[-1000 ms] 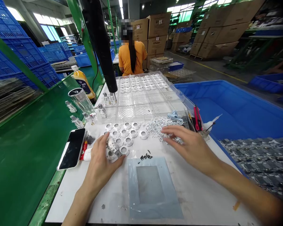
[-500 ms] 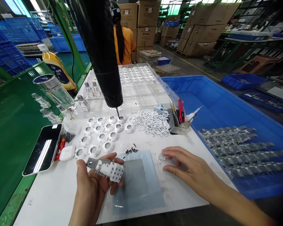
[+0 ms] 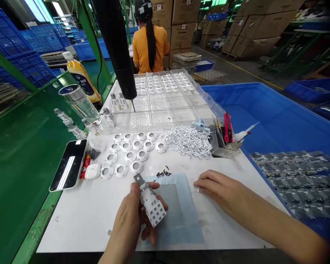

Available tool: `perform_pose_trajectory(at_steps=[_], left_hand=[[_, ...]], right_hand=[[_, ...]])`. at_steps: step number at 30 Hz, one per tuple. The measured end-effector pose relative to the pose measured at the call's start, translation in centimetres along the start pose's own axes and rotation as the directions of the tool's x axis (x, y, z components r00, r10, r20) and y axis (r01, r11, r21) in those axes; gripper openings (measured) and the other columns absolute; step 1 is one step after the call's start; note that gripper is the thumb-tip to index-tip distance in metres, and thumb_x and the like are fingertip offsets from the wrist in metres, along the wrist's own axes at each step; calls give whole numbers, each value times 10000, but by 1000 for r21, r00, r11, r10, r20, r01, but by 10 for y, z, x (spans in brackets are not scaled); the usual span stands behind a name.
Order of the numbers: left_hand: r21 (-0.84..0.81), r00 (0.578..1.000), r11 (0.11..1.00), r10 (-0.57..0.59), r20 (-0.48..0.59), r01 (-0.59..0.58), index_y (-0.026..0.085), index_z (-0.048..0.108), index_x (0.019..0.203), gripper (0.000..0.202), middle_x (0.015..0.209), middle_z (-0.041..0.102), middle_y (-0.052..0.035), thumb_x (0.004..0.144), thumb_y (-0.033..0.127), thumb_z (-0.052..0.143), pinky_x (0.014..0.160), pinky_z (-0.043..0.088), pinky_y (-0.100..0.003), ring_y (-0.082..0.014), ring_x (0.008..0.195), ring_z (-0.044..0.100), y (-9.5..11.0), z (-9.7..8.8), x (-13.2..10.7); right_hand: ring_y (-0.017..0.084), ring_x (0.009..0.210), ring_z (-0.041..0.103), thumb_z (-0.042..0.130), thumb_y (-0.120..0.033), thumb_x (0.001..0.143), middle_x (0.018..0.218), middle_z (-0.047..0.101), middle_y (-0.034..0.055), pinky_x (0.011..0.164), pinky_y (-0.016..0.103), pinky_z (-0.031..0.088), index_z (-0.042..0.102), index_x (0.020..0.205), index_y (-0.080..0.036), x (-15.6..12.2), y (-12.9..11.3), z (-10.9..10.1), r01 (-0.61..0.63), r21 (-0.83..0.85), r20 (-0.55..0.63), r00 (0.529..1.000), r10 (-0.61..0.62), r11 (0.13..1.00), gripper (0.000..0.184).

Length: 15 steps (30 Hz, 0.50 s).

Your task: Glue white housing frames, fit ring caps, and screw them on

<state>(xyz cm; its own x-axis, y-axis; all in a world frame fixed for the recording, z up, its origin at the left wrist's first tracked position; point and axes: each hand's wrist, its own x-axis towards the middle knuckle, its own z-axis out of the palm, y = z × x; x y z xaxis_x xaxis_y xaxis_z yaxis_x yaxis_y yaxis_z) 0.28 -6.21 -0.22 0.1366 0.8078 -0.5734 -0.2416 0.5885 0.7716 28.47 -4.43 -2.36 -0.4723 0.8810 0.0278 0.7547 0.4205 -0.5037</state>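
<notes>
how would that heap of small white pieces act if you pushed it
The heap of small white pieces would probably spread rather than slide as one, since they lie loose. Single pieces are likely light, being so tiny and slim.

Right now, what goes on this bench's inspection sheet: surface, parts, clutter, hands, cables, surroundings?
Surface: white tabletop with light-blue mat, some dark smudges.
Parts: white block with grey tab; white rings, white pins, black screws; black power screwdriver, bit downward.
Clutter: smartphone, white case, glass tumbler, yellow bottle, red box cutter.
Hands: left hand holds the white block; right hand touches a small white piece, mostly hidden; grip unclear.
Cables: black cable beside green post.
Surroundings: blue bin holding grey parts, person in orange shirt, cardboard boxes.
</notes>
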Motion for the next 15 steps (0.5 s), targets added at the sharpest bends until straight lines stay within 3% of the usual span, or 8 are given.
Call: perform_pose_trajectory(at_steps=[5, 10, 12, 15], left_hand=[[62, 997, 996, 63, 52, -66, 165, 605, 1255, 706, 912, 792, -149, 907, 765, 476, 353, 350, -202, -140, 359, 611, -1, 3, -1], [-58, 990, 996, 73, 117, -67, 177, 621, 1316, 603, 1079, 784, -183, 867, 571, 698, 390, 469, -247, -269, 557, 757, 0, 6, -3], [-79, 992, 994, 85, 89, -78, 172, 671, 1276, 569, 1075, 783, -181, 830, 515, 759, 396, 490, -261, -283, 581, 761, -1, 4, -7], [-59, 995, 993, 104, 7, -103, 176, 743, 1153, 541, 919, 789, -139, 748, 517, 850, 357, 435, -234, -220, 477, 692, -5, -6, -11]], right_hand=[[202, 996, 704, 494, -281, 1043, 1139, 681, 46, 829, 303, 594, 651, 1134, -281, -3, -16, 1, 5, 30, -138, 990, 0, 1000, 181], [235, 1077, 671, 495, -223, 1034, 1140, 685, 75, 890, 368, 592, 640, 1180, -258, 3, -20, 10, 39, 32, -186, 982, -32, 999, 209], [246, 1095, 660, 499, -215, 1030, 1128, 684, 81, 893, 388, 593, 647, 1173, -260, 2, -19, 14, 42, 43, -179, 983, -34, 998, 210], [246, 1134, 648, 529, -243, 1021, 1176, 663, 77, 900, 375, 596, 648, 1172, -290, -9, -19, 16, 10, 87, -167, 986, 5, 996, 199]])
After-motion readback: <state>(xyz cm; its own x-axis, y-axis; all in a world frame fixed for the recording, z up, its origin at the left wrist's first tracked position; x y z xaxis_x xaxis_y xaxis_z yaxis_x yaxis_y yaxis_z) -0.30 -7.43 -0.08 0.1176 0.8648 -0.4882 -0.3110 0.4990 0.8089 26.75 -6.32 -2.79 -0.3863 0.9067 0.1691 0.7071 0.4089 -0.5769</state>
